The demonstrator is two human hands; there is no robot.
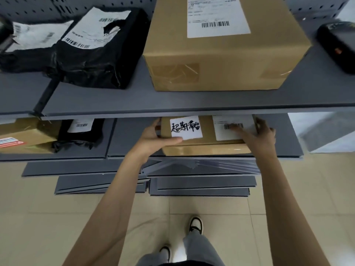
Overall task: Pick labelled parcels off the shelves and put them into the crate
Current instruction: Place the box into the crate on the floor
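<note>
A flat brown cardboard parcel point(206, 148) lies on the lower shelf point(130, 143). It carries a white handwritten label point(186, 127) and a white barcode label point(222, 131). My left hand point(153, 136) grips its left end, thumb on top by the handwritten label. My right hand point(258, 134) holds its right end, with fingers spread over the barcode label. The back of the parcel is hidden under the upper shelf point(172, 102). No crate is in view.
On the upper shelf stand a large brown box point(221, 60), black poly bags point(86, 60) with labels and a dark object point(338, 45) at the right. The lower shelf holds another box point(25, 139) and a black bag point(78, 137) at the left. Grey panels point(192, 187) lie stacked on the tiled floor.
</note>
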